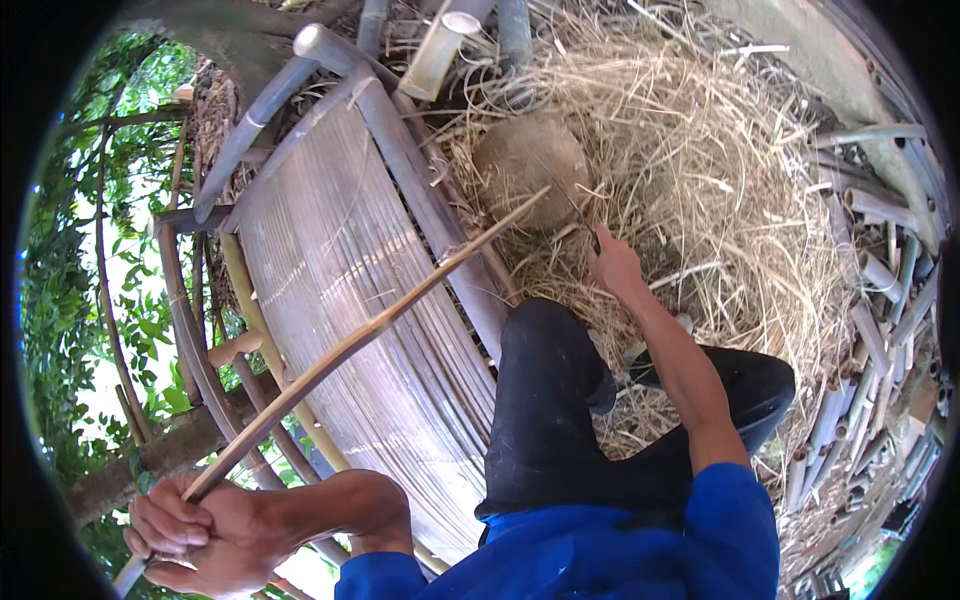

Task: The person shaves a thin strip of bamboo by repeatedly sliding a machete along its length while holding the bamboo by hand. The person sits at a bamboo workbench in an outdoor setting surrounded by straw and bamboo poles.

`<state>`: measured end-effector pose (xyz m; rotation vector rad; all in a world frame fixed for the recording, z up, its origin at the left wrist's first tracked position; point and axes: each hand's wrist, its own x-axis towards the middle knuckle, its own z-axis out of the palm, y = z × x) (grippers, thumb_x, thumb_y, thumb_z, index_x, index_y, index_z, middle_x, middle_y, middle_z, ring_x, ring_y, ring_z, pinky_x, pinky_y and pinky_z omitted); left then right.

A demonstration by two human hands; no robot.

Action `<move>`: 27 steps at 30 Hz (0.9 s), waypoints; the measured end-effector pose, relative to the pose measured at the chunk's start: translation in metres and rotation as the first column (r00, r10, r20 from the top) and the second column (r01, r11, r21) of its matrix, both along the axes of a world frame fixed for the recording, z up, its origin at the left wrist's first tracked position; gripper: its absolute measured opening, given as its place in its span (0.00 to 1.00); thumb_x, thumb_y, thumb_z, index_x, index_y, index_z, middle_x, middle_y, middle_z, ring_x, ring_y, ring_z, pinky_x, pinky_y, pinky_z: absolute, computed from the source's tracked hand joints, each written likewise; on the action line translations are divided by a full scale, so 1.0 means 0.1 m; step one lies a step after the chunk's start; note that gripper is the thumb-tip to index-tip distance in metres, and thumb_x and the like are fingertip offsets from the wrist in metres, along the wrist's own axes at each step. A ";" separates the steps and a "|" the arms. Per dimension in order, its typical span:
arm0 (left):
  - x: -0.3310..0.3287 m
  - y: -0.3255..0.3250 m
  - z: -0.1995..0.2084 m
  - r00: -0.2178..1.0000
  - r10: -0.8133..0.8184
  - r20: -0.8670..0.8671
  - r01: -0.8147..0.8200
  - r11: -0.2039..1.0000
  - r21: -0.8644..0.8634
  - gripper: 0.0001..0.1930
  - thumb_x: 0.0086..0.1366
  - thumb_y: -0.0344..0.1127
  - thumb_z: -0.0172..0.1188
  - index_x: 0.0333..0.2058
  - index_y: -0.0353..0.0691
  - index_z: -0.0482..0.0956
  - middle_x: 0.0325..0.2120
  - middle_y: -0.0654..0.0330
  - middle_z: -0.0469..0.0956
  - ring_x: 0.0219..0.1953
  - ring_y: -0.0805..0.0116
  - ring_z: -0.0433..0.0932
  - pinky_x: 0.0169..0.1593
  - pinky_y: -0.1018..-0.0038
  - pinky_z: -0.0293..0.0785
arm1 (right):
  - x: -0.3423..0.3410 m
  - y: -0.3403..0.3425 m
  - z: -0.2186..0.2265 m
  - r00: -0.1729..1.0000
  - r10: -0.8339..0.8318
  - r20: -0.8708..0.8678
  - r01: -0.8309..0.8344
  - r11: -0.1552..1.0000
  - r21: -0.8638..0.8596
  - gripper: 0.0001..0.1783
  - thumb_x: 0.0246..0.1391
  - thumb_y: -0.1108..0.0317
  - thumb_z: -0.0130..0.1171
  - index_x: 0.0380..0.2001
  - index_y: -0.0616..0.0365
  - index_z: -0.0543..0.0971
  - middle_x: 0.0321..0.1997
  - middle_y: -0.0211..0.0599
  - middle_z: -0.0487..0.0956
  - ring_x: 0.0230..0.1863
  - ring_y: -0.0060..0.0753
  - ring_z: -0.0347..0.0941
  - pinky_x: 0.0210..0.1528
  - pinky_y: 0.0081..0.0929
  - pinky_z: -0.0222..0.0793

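My left hand (205, 535) is closed round the lower end of a long split bamboo strip (370, 328), out at the lower left. From there the strip slants up and right, crossing in front of a slatted bamboo bench. Its far tip lies over a round wooden block (545, 150). My right hand (617, 268) is wrapped round the dark handle of a knife (574, 205). The thin blade, seen almost edge-on, points up and left across the block, just beyond the strip's tip. Whether blade and block touch, I cannot tell.
The slatted bamboo bench (340, 220), framed by thick poles, stands to my left. Pale shavings (700, 150) cover the ground around the block. Cut bamboo lengths (880, 275) are heaped along the right. Thick bamboo pieces (440, 55) rise beyond the block. My bent legs are close below it.
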<state>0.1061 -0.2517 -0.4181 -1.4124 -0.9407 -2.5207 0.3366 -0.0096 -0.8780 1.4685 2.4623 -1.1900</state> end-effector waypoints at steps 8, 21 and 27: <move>0.44 0.15 -0.05 0.989 0.036 0.143 -0.048 0.995 0.084 0.14 0.76 0.45 0.45 0.36 0.40 0.68 0.24 0.67 0.61 0.19 0.73 0.58 0.27 0.72 0.59 | 0.17 -0.53 1.98 0.970 -0.069 -0.232 0.050 0.995 -0.089 0.16 0.62 0.61 0.59 0.43 0.61 0.70 0.28 0.57 0.77 0.33 0.66 0.76 0.34 0.53 0.69; 0.96 -0.13 -0.41 0.997 0.077 -0.031 -0.077 0.997 -0.003 0.26 0.72 0.64 0.39 0.48 0.46 0.66 0.19 0.65 0.61 0.13 0.71 0.60 0.17 0.75 0.56 | 0.16 -1.63 3.57 0.723 0.328 -0.608 -0.113 0.925 0.364 0.11 0.54 0.71 0.68 0.36 0.63 0.76 0.30 0.43 0.77 0.28 0.44 0.79 0.25 0.32 0.74; 1.01 -0.19 -0.42 0.992 0.125 -0.002 -0.125 0.992 0.011 0.25 0.74 0.62 0.39 0.48 0.44 0.66 0.19 0.65 0.61 0.13 0.72 0.60 0.17 0.74 0.57 | 0.07 -1.79 3.36 0.746 0.382 -0.545 -0.164 0.899 0.406 0.09 0.55 0.68 0.64 0.35 0.58 0.74 0.28 0.39 0.73 0.22 0.44 0.76 0.21 0.36 0.75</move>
